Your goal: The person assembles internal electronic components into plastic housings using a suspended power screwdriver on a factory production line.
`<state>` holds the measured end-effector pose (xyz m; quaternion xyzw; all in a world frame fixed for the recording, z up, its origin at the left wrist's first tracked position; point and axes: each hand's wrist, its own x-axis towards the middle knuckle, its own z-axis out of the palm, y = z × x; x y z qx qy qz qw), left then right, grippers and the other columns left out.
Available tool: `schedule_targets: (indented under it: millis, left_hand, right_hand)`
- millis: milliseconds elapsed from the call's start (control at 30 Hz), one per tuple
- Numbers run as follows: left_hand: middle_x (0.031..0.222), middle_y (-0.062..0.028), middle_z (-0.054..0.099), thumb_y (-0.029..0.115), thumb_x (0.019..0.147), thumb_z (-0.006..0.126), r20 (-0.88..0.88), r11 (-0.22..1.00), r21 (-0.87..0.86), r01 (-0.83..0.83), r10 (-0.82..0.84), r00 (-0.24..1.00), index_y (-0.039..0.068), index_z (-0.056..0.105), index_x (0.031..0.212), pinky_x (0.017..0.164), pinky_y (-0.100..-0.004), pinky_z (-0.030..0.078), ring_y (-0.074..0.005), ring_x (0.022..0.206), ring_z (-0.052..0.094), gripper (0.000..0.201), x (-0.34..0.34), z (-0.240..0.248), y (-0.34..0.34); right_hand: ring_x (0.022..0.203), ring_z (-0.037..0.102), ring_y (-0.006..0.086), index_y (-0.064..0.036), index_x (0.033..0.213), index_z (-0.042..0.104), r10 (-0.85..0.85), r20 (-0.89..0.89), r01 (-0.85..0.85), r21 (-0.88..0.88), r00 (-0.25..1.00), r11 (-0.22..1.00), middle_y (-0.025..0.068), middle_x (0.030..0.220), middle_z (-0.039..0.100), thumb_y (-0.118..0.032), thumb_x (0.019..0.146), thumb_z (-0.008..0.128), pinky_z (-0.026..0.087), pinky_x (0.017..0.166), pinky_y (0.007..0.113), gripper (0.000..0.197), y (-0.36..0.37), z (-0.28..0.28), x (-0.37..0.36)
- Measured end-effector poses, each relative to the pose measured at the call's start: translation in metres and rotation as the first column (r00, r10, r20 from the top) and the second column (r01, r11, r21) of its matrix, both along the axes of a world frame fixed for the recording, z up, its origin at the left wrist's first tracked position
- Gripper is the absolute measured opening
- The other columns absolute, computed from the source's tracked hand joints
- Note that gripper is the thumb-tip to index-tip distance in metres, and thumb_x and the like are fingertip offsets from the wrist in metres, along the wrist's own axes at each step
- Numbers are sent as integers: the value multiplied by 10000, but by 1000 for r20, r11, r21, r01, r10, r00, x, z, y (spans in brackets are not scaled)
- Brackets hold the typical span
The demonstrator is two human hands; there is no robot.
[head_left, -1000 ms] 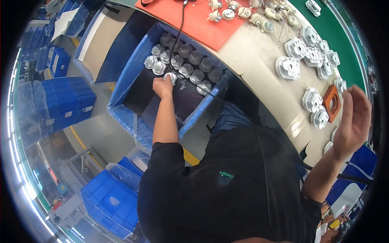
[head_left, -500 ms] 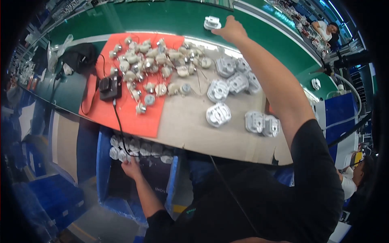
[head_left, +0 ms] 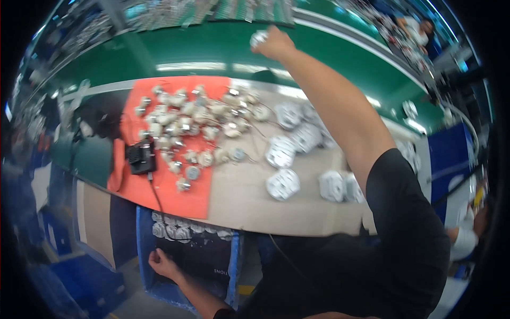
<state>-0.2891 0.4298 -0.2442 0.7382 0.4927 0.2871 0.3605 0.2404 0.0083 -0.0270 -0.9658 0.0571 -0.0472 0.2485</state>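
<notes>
Far out over the green bench, my right hand [head_left: 277,44] is closed around a white plastic housing [head_left: 258,39]. Low on the left, my left hand [head_left: 164,265] hovers above the blue-lined bin [head_left: 234,266], its fingers loosely curled and apart with nothing visible in them. Beyond that hand, inside the bin, white housings [head_left: 181,234] stand in rows along the side nearest the table. Under my right forearm a group of white housings [head_left: 280,152] lies on the tan board [head_left: 239,196], with another one [head_left: 283,184] closer to me.
Many cream lamp-holder-like parts [head_left: 186,126] with metal ends cover the orange sheet [head_left: 191,204]. A black boxy device [head_left: 141,157] with a cable lies at its left edge. Two housings [head_left: 333,186] sit right of centre. Another person [head_left: 417,32] sits at the far right.
My right hand has reached the housing on the green bench and closed on it. My left hand has drawn back from the housings in the bin. The whole view has shifted.
</notes>
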Motion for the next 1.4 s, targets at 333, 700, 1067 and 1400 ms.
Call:
schedule_targets:
  millis: [333,700,1067,1400]
  left_hand:
    - [1022,-114,647,166,989,661,416,861,208,465,-508,754,-51,573,1220,671,-252,514,-125,773,592,329,99,143,-87]
    - [1042,-97,639,-3,949,652,480,475,319,820,-827,292,-33,547,1250,716,-237,534,-122,811,608,320,132,200,-183]
    - [1030,-94,631,4,937,665,484,485,154,861,-797,362,-48,551,1235,693,-235,497,-116,810,606,324,148,185,-173]
    - [1067,-144,650,124,812,778,-384,118,382,916,-882,274,39,611,1221,808,-387,550,-279,903,673,449,225,196,-211]
  right_hand:
    - [1181,609,339,-89,1354,534,287,185,-264,-139,940,954,167,1286,626,-42,661,825,524,959,405,753,-177,69,-287]
    - [1249,554,355,-164,1378,518,223,-257,-264,-137,940,955,129,1339,569,197,620,691,514,984,397,857,-215,5,-320]
    - [1299,523,352,-168,1393,500,300,-198,-340,-218,933,915,119,1388,558,174,537,731,467,1078,392,950,-242,-25,-300]
    - [1284,544,305,-141,1418,487,69,-313,-168,-301,947,939,72,1404,557,168,643,705,496,1041,386,863,-198,22,-333]
